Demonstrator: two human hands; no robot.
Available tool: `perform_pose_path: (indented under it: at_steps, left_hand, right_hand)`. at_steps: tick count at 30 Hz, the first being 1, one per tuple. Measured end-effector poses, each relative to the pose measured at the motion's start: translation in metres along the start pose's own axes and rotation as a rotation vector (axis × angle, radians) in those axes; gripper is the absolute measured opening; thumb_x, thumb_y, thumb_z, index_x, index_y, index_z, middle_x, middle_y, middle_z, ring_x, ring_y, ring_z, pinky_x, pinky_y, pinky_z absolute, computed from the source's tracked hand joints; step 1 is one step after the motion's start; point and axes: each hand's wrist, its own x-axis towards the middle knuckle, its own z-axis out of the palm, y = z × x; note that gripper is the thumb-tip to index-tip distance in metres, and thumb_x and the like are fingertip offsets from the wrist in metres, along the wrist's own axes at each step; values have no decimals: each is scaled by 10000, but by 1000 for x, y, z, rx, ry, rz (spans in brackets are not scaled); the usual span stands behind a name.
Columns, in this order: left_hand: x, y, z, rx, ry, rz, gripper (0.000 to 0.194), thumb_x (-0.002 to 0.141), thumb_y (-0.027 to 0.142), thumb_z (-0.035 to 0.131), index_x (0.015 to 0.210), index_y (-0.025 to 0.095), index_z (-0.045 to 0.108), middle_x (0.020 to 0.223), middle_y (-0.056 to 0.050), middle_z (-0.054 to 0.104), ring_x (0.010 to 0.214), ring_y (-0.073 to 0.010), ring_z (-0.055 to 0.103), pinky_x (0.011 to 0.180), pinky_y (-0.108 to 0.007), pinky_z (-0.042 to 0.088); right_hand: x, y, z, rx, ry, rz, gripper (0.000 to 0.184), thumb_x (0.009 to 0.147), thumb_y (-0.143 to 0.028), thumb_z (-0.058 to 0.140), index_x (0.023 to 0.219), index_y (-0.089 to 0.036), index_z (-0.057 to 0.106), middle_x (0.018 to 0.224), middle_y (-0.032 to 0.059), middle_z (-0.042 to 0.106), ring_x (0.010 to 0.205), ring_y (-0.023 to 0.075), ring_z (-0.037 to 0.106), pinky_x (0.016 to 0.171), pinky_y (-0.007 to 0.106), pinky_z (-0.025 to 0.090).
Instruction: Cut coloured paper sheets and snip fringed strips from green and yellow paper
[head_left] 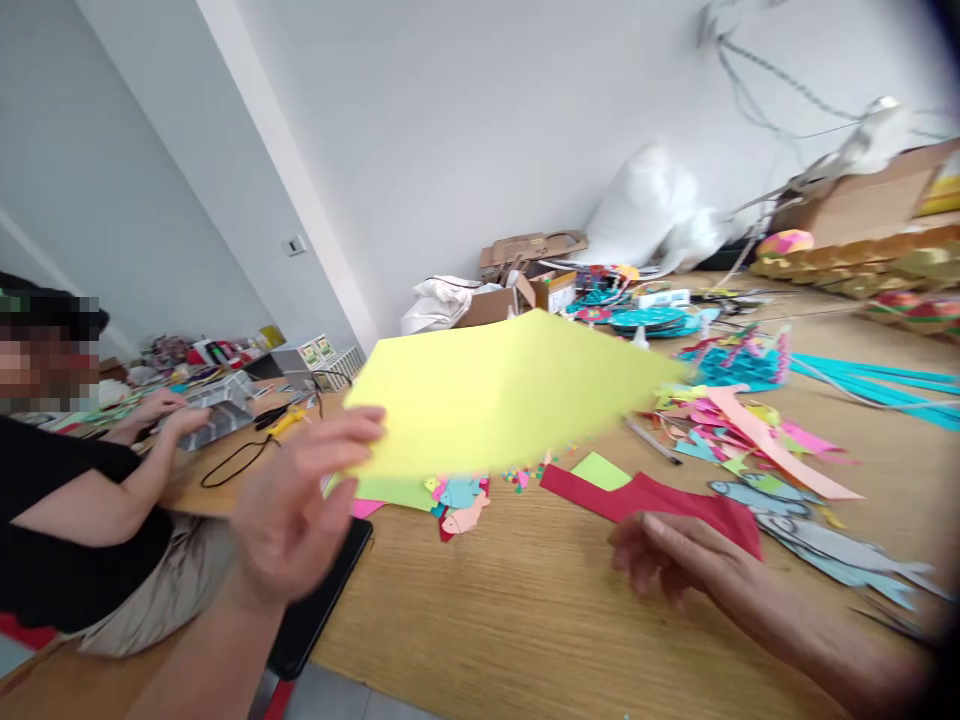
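My left hand (296, 505) holds a large yellow paper sheet (502, 395) by its near left corner, lifted above the wooden table (525, 600); the hand is blurred by motion but its fingers pinch the sheet's edge. My right hand (675, 560) hovers low over the table with fingers loosely curled, holding nothing, right next to a dark red paper piece (660, 497). Small paper fish cut-outs (461, 500) lie under the yellow sheet's front edge.
Coloured paper scraps and strips (750, 430) and grey-blue paper fish (825, 540) cover the right side. A black tablet (322, 590) lies at the table's left edge. A person in black (75, 520) sits at left. Cardboard boxes (525, 270) and bags stand at the back.
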Motion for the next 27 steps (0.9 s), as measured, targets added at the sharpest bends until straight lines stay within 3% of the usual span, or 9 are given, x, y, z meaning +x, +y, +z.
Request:
perform_pose_path:
  at_steps: [4,6,8,10,14,17,22,25,27]
  left_hand:
    - [-31,14,44,-86,-434,212,496,702,74,501,1153,281,509,1122,-78,586,1102,-277,494,873,-407,453]
    - [-42,14,61,-140,-517,218,513,698,42,481,1163,256,515,1134,-99,582,1120,-287,476,885,-412,441]
    - [-49,12,73,-206,-555,187,489,702,37,476,1142,239,547,1133,-106,585,1127,-289,468,903,-413,429]
    - [-55,9,80,-276,-598,132,455,716,56,484,1121,244,574,1140,-101,583,1131,-291,464,928,-420,407]
    - [-68,9,88,-372,-701,46,447,743,92,479,1134,292,566,1169,-78,565,1143,-288,454,947,-428,385]
    - [-80,17,93,-411,-573,-14,402,771,194,483,1144,329,550,1155,-66,574,1143,-284,452,952,-435,374]
    - [-76,18,106,-516,-168,-445,412,745,422,524,1150,346,526,1321,-20,402,1246,-294,299,1010,-452,296]
    - [-66,5,118,-750,-150,-907,490,767,395,527,1238,350,399,1383,0,311,1257,-257,293,957,-418,376]
    - [-66,-1,127,-868,-242,-1108,485,758,406,546,1220,312,431,1386,-25,311,1245,-247,318,954,-397,380]
  right_hand:
    - [-9,-17,-8,507,-3,126,335,705,-496,537,823,-205,655,759,68,696,695,221,652,566,305,495]
    - [-18,-23,-15,687,36,172,456,719,-596,445,877,-225,656,754,70,707,675,236,662,570,335,503]
    - [-27,-24,-22,787,130,155,613,727,-692,312,927,-221,652,768,79,714,700,248,668,612,357,509]
    - [-36,-19,-27,812,208,99,617,744,-683,308,977,-218,640,817,80,717,754,252,666,677,363,507]
    - [-47,-2,-30,754,301,14,316,717,-350,610,1010,-231,622,894,45,714,784,236,664,744,357,500]
    - [-51,3,-29,754,309,63,270,676,-191,658,946,-195,650,852,52,722,710,222,675,713,361,517]
    - [-55,2,-26,811,302,82,252,687,-175,652,939,-173,659,808,71,725,673,220,678,657,351,535]
    - [-59,2,-21,845,248,107,224,695,-168,650,918,-178,668,782,65,727,655,209,679,644,342,534]
    - [-64,4,-17,863,191,113,204,708,-169,644,909,-180,672,782,65,727,661,204,679,650,339,529]
